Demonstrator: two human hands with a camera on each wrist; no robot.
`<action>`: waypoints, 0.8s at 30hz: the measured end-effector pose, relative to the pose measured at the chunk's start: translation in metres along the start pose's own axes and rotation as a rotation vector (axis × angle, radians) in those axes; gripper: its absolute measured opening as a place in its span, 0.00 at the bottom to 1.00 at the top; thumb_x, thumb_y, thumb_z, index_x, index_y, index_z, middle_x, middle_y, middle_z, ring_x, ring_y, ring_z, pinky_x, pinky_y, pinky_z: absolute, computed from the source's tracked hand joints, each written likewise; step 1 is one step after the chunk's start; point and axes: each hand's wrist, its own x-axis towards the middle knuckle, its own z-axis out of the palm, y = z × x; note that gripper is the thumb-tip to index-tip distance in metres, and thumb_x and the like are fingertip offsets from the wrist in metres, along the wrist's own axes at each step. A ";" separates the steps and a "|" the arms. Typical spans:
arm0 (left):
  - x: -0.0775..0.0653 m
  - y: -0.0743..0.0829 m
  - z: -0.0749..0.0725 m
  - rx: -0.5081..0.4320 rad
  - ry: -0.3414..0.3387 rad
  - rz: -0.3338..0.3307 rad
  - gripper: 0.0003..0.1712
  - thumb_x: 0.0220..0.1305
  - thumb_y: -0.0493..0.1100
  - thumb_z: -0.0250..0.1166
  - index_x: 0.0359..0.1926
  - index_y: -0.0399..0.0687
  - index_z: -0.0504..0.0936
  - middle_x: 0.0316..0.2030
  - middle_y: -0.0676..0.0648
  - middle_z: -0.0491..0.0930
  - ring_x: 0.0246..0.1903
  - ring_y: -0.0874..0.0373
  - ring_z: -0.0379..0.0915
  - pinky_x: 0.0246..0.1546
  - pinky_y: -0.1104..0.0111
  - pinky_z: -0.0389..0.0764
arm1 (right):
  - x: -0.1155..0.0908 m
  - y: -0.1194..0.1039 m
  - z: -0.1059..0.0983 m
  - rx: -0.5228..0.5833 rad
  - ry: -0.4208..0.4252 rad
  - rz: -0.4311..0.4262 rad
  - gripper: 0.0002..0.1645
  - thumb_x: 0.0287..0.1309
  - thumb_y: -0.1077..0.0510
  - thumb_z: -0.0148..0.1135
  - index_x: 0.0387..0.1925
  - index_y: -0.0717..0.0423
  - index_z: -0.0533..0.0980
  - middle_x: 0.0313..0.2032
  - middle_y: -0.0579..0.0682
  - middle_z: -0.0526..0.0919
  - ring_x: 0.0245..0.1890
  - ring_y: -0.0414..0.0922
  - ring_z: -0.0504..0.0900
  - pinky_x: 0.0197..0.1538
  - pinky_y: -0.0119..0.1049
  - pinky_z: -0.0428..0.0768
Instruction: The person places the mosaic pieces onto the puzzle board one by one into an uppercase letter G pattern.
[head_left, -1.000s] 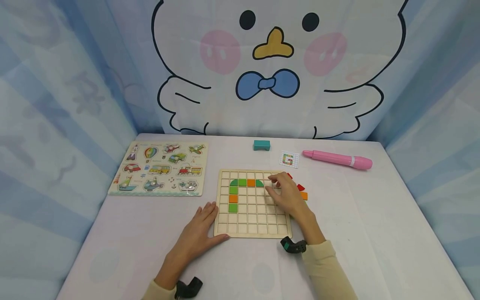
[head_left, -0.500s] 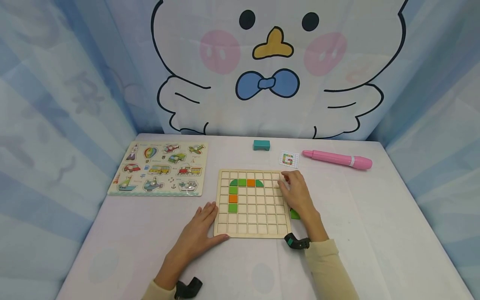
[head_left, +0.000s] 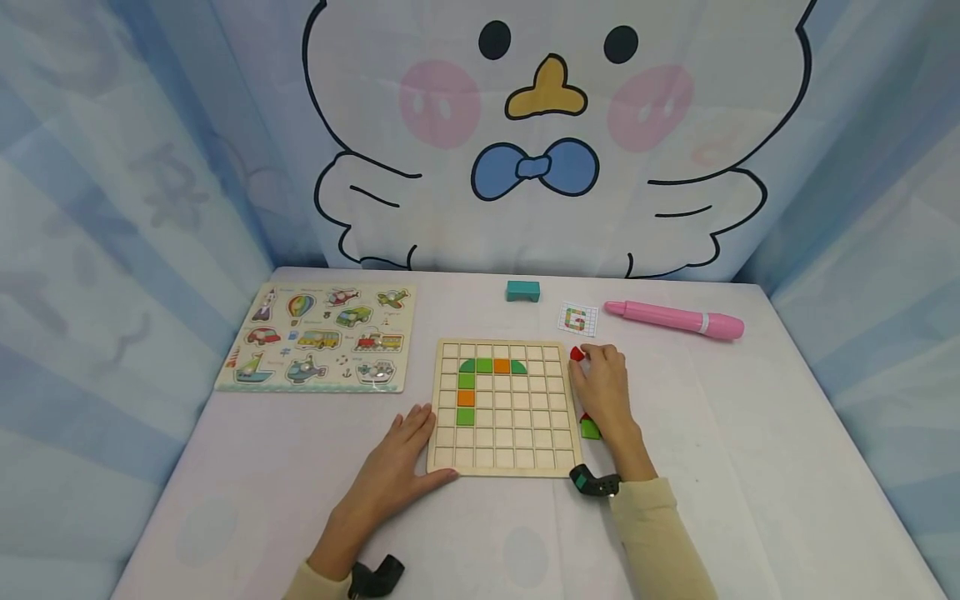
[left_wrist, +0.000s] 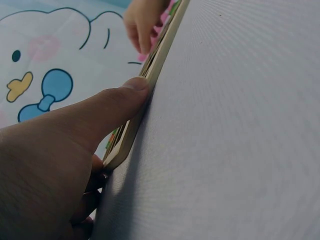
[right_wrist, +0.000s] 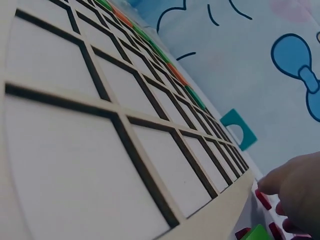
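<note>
A wooden grid board [head_left: 517, 458] lies on the table, with green and orange tiles [head_left: 467, 397] set in its upper left cells. My left hand [head_left: 397, 454] rests at the board's lower left corner, fingers along the left side and thumb [left_wrist: 125, 97] against the front edge. Just off the upper right corner, my right hand [head_left: 603, 387] reaches down over loose pieces. A red piece [head_left: 577, 353] shows right at its thumb and index fingertip; in the right wrist view a fingertip meets a red piece [right_wrist: 263, 199]. A green piece [head_left: 590, 428] lies beside the wrist.
At the back left lies a vehicle picture puzzle [head_left: 318, 337]. Behind the board stand a teal block [head_left: 522, 290], a small card with a coloured letter pattern [head_left: 578, 318] and a pink pen-shaped object [head_left: 675, 319]. A printed curtain [head_left: 540, 225] hangs behind the table.
My right hand has moved right, from over the board's upper right cells to the loose pieces beside it. My left hand and the set tiles stay as they were.
</note>
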 end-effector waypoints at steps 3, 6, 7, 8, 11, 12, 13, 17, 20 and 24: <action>0.000 0.000 0.000 0.005 0.003 0.002 0.54 0.55 0.67 0.70 0.71 0.36 0.67 0.74 0.42 0.64 0.76 0.47 0.56 0.78 0.53 0.58 | 0.000 0.001 0.001 -0.016 -0.002 0.020 0.25 0.67 0.55 0.62 0.59 0.69 0.75 0.51 0.65 0.76 0.52 0.60 0.71 0.54 0.53 0.74; 0.000 0.000 0.001 0.008 0.007 0.003 0.54 0.55 0.68 0.70 0.71 0.36 0.67 0.74 0.42 0.64 0.76 0.48 0.56 0.79 0.53 0.58 | 0.001 0.003 0.003 -0.024 0.002 0.028 0.26 0.67 0.54 0.63 0.58 0.68 0.75 0.51 0.65 0.75 0.51 0.60 0.70 0.53 0.52 0.73; 0.000 0.000 0.001 0.006 0.007 0.001 0.54 0.55 0.68 0.70 0.71 0.36 0.67 0.74 0.42 0.64 0.76 0.48 0.56 0.79 0.54 0.58 | 0.001 0.003 0.003 -0.029 0.002 0.029 0.26 0.67 0.54 0.63 0.58 0.68 0.76 0.51 0.66 0.74 0.51 0.60 0.69 0.53 0.52 0.73; 0.000 0.000 0.001 0.003 0.008 0.000 0.54 0.55 0.67 0.71 0.71 0.36 0.67 0.74 0.42 0.64 0.76 0.48 0.56 0.79 0.53 0.58 | 0.001 0.003 0.004 -0.030 0.001 0.029 0.26 0.67 0.53 0.63 0.58 0.68 0.76 0.52 0.66 0.74 0.51 0.60 0.69 0.53 0.53 0.72; 0.000 0.000 0.001 -0.006 0.009 -0.005 0.54 0.55 0.67 0.71 0.71 0.36 0.67 0.74 0.41 0.64 0.76 0.47 0.56 0.78 0.53 0.58 | 0.002 0.004 0.005 -0.037 -0.005 0.027 0.25 0.67 0.52 0.63 0.57 0.68 0.77 0.51 0.65 0.73 0.51 0.60 0.68 0.54 0.53 0.71; -0.001 0.001 0.000 -0.007 0.009 -0.006 0.54 0.55 0.67 0.71 0.71 0.36 0.67 0.74 0.41 0.64 0.76 0.47 0.57 0.78 0.53 0.58 | 0.002 0.004 0.005 -0.040 -0.008 0.025 0.25 0.68 0.52 0.62 0.56 0.68 0.77 0.51 0.65 0.73 0.51 0.60 0.68 0.54 0.53 0.71; -0.001 0.001 0.000 -0.008 0.010 -0.006 0.54 0.55 0.67 0.71 0.71 0.36 0.67 0.74 0.41 0.64 0.76 0.47 0.57 0.78 0.53 0.58 | 0.002 0.004 0.005 -0.041 -0.009 0.022 0.25 0.68 0.52 0.62 0.56 0.68 0.78 0.51 0.65 0.74 0.51 0.60 0.68 0.54 0.53 0.71; -0.001 0.001 0.000 -0.004 0.012 -0.002 0.54 0.55 0.67 0.71 0.71 0.36 0.67 0.74 0.41 0.64 0.76 0.47 0.57 0.79 0.53 0.58 | 0.002 0.004 0.005 -0.039 -0.001 0.010 0.22 0.68 0.54 0.61 0.54 0.69 0.79 0.50 0.65 0.74 0.50 0.60 0.69 0.53 0.54 0.71; -0.001 0.001 -0.001 -0.007 0.011 -0.002 0.53 0.55 0.66 0.71 0.71 0.36 0.67 0.74 0.41 0.64 0.76 0.47 0.57 0.79 0.53 0.58 | 0.002 0.004 0.005 -0.027 0.006 0.006 0.21 0.67 0.56 0.61 0.53 0.69 0.78 0.49 0.66 0.75 0.50 0.60 0.69 0.53 0.54 0.71; 0.000 0.002 0.000 -0.007 0.008 -0.002 0.53 0.56 0.66 0.71 0.71 0.36 0.67 0.74 0.41 0.64 0.76 0.47 0.56 0.79 0.53 0.58 | 0.002 0.004 0.004 -0.009 0.009 0.010 0.19 0.66 0.57 0.62 0.51 0.68 0.78 0.48 0.64 0.75 0.49 0.59 0.69 0.54 0.54 0.70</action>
